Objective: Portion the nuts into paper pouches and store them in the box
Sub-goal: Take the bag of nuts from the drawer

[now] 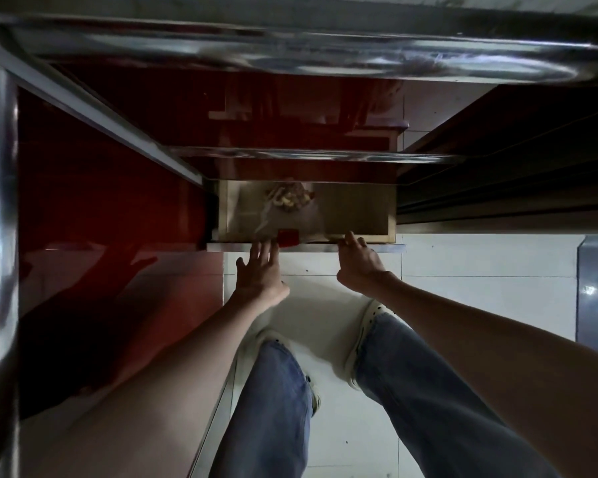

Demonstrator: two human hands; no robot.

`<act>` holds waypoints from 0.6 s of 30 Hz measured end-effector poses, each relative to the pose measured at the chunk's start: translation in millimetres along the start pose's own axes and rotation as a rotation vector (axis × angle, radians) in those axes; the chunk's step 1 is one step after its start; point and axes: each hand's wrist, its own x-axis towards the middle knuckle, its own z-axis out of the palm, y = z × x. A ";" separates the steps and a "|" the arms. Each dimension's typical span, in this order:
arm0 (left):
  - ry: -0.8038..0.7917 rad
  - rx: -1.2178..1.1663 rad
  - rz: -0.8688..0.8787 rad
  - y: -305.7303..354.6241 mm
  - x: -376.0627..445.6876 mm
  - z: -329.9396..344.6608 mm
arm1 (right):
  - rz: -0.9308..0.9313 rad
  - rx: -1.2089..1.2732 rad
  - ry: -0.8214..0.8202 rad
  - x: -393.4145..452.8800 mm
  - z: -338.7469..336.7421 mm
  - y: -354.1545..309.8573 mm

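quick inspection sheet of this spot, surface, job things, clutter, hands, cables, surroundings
surface: pale tiled floor under the person's feet.
job's things: open drawer in a red cabinet, with a clear bag of nuts inside; a red tab at its front edge.
clutter: nothing seen.
grippers: left hand with straight fingers at the drawer's front edge; right hand with fingers curled over that edge.
cables: nothing seen.
surroundings: steel counter edge above; blue jeans and white shoes below.

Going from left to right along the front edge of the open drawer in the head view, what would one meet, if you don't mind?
Left hand → red tab on the drawer's front edge → right hand → drawer's right wall.
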 end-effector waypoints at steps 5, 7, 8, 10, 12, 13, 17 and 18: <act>0.162 -0.013 0.074 -9.4 -5.0 4.8 | -0.033 0.003 0.124 12.0 -6.6 -22.3; 0.242 -0.014 0.062 -16.1 -0.1 4.0 | -0.074 0.018 0.167 22.0 -4.8 -33.5; 0.274 -0.024 0.046 -19.6 3.5 4.3 | -0.085 0.002 0.170 26.8 -2.7 -38.5; 0.338 -0.059 0.024 -25.9 11.0 7.8 | -0.095 -0.021 0.167 35.7 3.9 -47.5; 0.415 -0.097 0.024 -29.3 16.9 13.5 | -0.129 -0.045 0.180 43.5 10.3 -57.0; 0.462 -0.100 0.027 -29.5 19.1 16.6 | -0.159 -0.076 0.197 47.0 12.2 -62.7; 0.503 -0.117 -0.006 -16.2 25.2 21.2 | -0.258 -0.244 0.234 53.8 6.4 -80.4; 0.492 -0.144 -0.025 -10.7 24.6 19.8 | -0.280 -0.252 0.212 54.2 3.3 -82.3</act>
